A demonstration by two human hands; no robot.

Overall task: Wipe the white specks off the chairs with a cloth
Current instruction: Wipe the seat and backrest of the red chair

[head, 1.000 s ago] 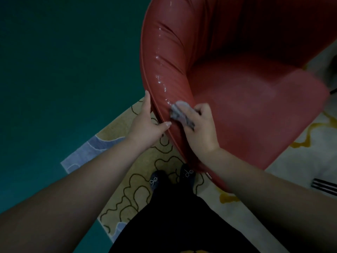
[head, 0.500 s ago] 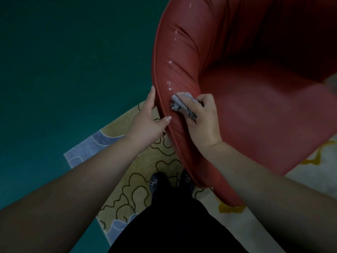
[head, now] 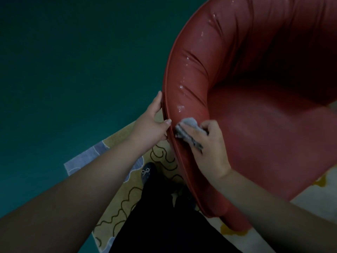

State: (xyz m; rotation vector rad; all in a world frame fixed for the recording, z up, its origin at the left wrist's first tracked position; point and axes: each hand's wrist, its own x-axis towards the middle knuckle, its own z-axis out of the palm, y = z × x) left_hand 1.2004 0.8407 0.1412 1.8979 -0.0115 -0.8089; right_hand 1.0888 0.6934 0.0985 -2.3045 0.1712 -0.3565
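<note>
A red padded chair (head: 273, 128) with a curved back fills the right side. White specks (head: 180, 107) run in a line up the inner face of its left armrest. My right hand (head: 209, 148) grips a crumpled grey cloth (head: 189, 128) and presses it on the armrest just below the lowest speck. My left hand (head: 153, 123) holds the armrest's outer rim, with the thumb on top and the fingers on the outside.
A yellow rug (head: 131, 183) with dark squiggles and pale blue patches lies under the chair. A dark green floor (head: 73, 70) spreads to the left. My dark shoe (head: 147, 172) and dark clothing (head: 164, 225) are directly below, close to the chair's edge.
The view has shifted, so the chair sits further right in the frame. My right hand with the cloth has stayed on the lower armrest, rubbing near the lowest specks. My left hand keeps its hold.
</note>
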